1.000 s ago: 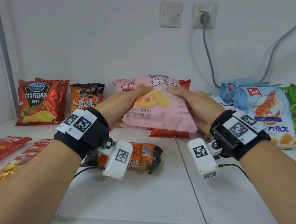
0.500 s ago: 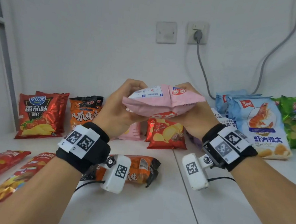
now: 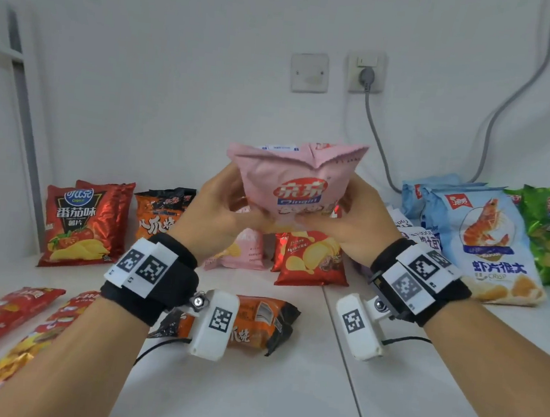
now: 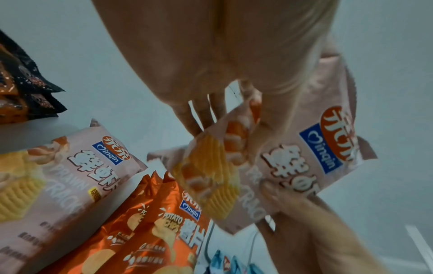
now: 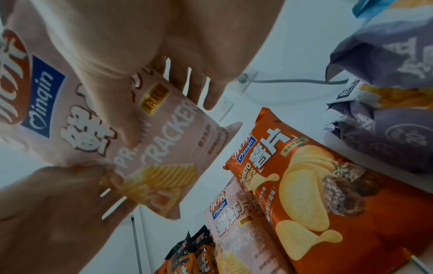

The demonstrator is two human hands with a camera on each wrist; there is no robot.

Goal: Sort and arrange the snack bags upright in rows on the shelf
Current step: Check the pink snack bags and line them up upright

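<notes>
My left hand [image 3: 222, 213] and right hand [image 3: 355, 229] both grip the pink prawn cracker bag [image 3: 294, 183] — raised above the orange potato chip bag [image 3: 311, 257].

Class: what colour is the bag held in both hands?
Pink bag, with a red logo; clearest in the head view.

Two pink bags [image 3: 294, 183]: one held up, one [image 3: 246, 251] standing behind. Two orange-black bags standing [image 3: 162, 212] and one lying near [image 3: 255, 324]. Two tomato bags [image 3: 80, 223] far left, and two blue prawn bags [image 3: 485, 242] far right.
</notes>
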